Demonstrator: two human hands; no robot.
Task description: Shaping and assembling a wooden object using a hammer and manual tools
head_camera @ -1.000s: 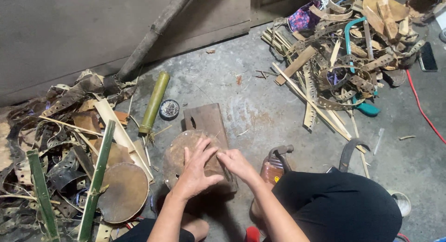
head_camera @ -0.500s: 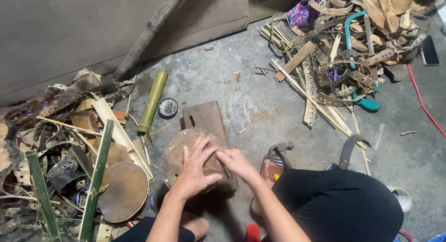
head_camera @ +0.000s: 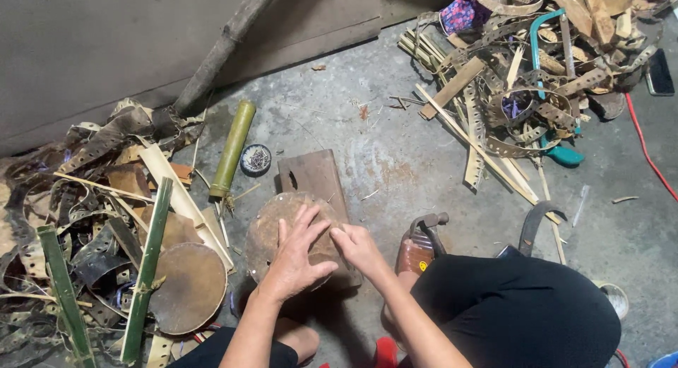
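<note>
We see a round brown leather disc (head_camera: 272,227), worn and spotted, lying on a wooden board (head_camera: 311,176) on the floor (head_camera: 395,156). Our left hand (head_camera: 296,255) lies flat and open on it; our right hand (head_camera: 359,246) pinches its edge with bent fingers. A bamboo tube (head_camera: 233,147) and a hammer (head_camera: 422,230) lie near. Scrap piles (head_camera: 537,78) crowd both sides; the floor between is free.

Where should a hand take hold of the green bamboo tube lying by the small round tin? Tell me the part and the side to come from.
Grip the green bamboo tube around its middle, coming from above. It lies flat on the concrete floor, slim and round, so fingers can likely wrap it. Its right side is the more open; the small round tin sits near the lower end, and strips crowd the left.
</note>
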